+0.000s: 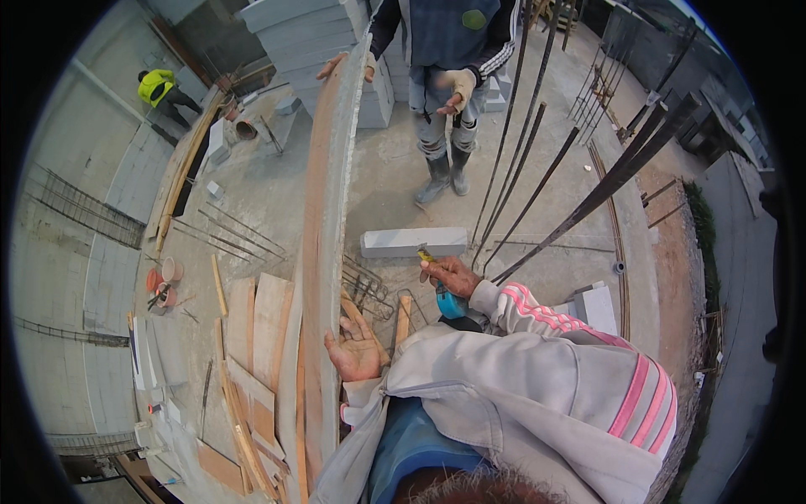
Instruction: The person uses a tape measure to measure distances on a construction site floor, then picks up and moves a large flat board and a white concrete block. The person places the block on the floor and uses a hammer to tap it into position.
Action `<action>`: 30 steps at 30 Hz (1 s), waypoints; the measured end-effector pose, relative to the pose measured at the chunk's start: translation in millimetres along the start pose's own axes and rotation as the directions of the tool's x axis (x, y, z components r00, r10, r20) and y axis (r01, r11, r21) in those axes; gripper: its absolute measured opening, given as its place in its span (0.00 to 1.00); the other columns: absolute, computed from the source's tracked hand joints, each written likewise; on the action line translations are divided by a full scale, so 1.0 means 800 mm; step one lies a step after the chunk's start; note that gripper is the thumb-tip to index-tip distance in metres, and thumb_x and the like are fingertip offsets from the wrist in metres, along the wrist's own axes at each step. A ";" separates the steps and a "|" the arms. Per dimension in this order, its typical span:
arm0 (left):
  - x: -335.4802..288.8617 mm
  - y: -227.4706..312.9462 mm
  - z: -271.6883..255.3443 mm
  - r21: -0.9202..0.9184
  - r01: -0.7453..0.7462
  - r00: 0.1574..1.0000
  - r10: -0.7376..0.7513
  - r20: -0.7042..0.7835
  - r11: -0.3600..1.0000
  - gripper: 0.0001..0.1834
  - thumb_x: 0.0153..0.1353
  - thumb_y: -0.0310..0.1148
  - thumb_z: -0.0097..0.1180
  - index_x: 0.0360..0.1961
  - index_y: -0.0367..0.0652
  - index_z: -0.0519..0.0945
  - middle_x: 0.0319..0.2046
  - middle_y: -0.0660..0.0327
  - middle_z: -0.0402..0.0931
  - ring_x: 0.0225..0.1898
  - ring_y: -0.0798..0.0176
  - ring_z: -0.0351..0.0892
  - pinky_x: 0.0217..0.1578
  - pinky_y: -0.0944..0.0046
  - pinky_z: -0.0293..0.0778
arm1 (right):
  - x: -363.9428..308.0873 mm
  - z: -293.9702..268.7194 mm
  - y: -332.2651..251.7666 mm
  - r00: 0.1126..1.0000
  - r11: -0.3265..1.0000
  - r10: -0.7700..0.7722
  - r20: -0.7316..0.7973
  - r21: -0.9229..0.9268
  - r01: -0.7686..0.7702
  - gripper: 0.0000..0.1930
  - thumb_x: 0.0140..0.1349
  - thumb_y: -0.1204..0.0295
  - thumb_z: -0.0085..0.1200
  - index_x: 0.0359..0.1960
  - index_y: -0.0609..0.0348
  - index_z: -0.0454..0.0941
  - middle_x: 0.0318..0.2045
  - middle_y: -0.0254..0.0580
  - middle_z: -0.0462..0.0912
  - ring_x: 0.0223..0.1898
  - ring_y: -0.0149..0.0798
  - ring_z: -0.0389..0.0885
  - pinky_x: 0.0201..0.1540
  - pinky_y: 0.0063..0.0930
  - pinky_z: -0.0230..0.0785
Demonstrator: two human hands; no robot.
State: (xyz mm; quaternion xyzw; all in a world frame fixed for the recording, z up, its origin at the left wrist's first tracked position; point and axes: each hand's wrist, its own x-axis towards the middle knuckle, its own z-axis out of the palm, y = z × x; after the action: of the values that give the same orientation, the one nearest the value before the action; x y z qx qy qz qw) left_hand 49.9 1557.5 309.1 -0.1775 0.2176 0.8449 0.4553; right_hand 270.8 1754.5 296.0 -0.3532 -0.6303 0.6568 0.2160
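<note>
Fingers (433, 270) of the right hand (456, 277) are curled closed on a small yellow piece (426, 255), and a blue-cased tool (451, 304) sits just below them; whether they grip it too, I cannot tell. Left-hand fingers are spread wide, palm up and empty, that left hand (356, 351) being just beside the long board (315, 227) standing on its left; contact is unclear. At the board's far end, a co-worker (453, 50) has one hand on its edge. Beyond the yellow piece, a pale rectangular block (395, 243) lies on the concrete floor (382, 181). Slanting steel bars (579, 206) rise just past the right hand, obstructing that side. Loose planks (243, 424) clutter the floor left of the board.
</note>
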 end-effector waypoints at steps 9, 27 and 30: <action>0.005 -0.015 0.045 -0.037 0.044 0.997 -0.046 -0.056 0.998 0.16 0.65 0.43 0.60 0.47 0.45 0.75 0.35 0.64 0.80 0.37 0.66 0.80 0.58 0.53 0.74 | 0.009 0.002 0.014 0.994 0.994 0.037 0.099 -0.108 -0.027 0.32 0.71 0.42 0.47 0.31 0.63 0.85 0.21 0.36 0.76 0.28 0.29 0.72 0.33 0.28 0.66; -0.034 -0.027 0.331 0.727 -0.282 0.244 -0.686 0.686 0.626 0.51 0.66 0.62 0.53 0.76 0.40 0.48 0.45 0.48 0.79 0.37 0.57 0.84 0.48 0.59 0.76 | 0.038 -0.007 0.043 0.970 0.961 0.208 0.130 -0.212 -0.177 0.34 0.68 0.37 0.46 0.35 0.60 0.87 0.30 0.42 0.84 0.32 0.37 0.79 0.42 0.34 0.71; 0.011 0.004 0.504 0.657 -0.699 0.361 -0.652 0.666 0.284 0.56 0.65 0.59 0.58 0.75 0.30 0.43 0.36 0.54 0.82 0.22 0.71 0.79 0.30 0.69 0.77 | 0.040 -0.020 0.043 0.940 0.924 0.325 0.105 -0.248 -0.292 0.34 0.67 0.36 0.47 0.36 0.57 0.88 0.32 0.44 0.84 0.33 0.39 0.79 0.44 0.35 0.70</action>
State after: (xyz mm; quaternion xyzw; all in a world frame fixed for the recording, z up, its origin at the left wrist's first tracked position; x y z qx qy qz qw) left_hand 1.9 1775.4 644.7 0.6529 0.3755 0.4596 0.4706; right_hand 267.0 1784.5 256.9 -0.4222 -0.6519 0.6295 0.0217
